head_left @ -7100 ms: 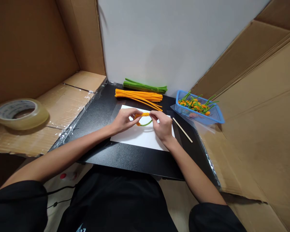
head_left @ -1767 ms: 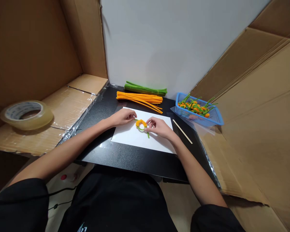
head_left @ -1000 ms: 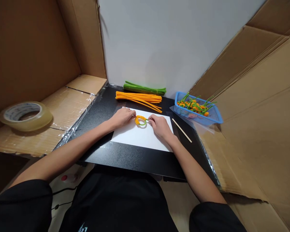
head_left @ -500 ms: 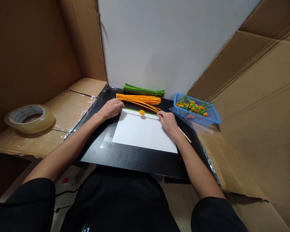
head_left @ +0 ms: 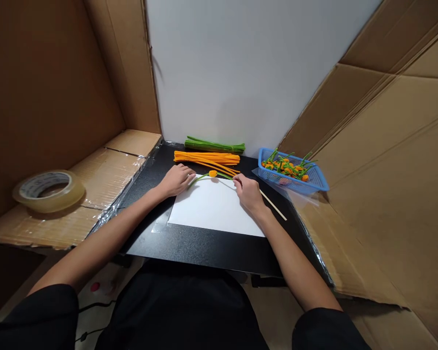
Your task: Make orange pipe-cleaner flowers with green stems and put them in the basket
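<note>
A green pipe cleaner is stretched between my two hands over the white sheet's far edge. An orange pipe-cleaner bud sits at its middle, and the stem bows down on both sides of it. My left hand is closed at the left end, fingers bent over the stem, whose tip partly shows below them. With thumb and forefinger, my right hand pinches the other end. Under both hands lies the white sheet, on a black table.
Bundles of orange pipe cleaners and green pipe cleaners lie behind the sheet. A blue basket with several orange-and-green pieces stands right, near a thin pale stick. A tape roll rests on cardboard at left.
The green pipe cleaner was straight and now arches, its left part bent down. My left hand has shifted slightly inward and its fingers have moved; the right keeps its pinch.
</note>
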A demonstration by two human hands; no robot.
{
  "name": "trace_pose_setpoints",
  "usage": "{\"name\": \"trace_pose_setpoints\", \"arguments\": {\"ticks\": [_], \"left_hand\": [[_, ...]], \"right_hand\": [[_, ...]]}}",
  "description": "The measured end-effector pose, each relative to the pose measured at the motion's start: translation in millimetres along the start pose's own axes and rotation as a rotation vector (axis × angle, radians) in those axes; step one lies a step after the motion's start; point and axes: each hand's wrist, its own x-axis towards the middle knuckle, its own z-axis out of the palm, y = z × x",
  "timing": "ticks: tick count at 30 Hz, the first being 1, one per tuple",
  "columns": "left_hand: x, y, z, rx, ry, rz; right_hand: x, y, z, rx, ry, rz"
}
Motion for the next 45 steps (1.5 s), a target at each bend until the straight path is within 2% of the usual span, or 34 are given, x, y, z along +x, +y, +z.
{"name": "trace_pose_setpoints", "arguments": {"ticks": [4, 9, 13, 17, 20, 23, 29, 33, 36, 40, 45], "left_hand": [[4, 19, 5.5, -0.414, -0.007, -0.182], [6, 29, 17.3, -0.978, -0.129, -0.276], [5, 33, 21.7, -1.232, -0.089, -0.370], [5, 40, 17.7, -1.237, -0.040, -0.429], [6, 48, 13.1, -1.194, -0.078, -0.432], [5, 57, 9.0, -1.201, -0.124, -0.407], [4, 66, 4.2, -1.246, -0.140, -0.418], [4, 64, 5.1, -1.275, -0.150, -0.423], [4, 62, 6.7, -1.259, -0.151, -0.425], [4, 61, 8.2, -1.194, -0.127, -0.349], [3, 67, 13.2, -1.240, -0.125, -0.292]], "right_hand": [[-2, -9, 2, 0.143, 0.035, -0.035], [-4, -14, 6, 0.215, 0.098, -0.042], [-4, -15, 6, 0.185, 0.127, -0.084], [-3, -21, 3, 0.063, 0.134, -0.199], [-5, -32, 4, 0.066, 0.123, -0.289], [-8, -46, 8, 0.141, 0.112, -0.317], [-10, -56, 10, 0.484, -0.020, -0.172], [-8, -55, 7, 0.590, -0.080, -0.137], [-8, -55, 7, 0.612, -0.095, -0.081], [-9, -54, 9, 0.538, -0.047, 0.005], [-9, -58, 6, 0.532, -0.098, -0.021]]}}
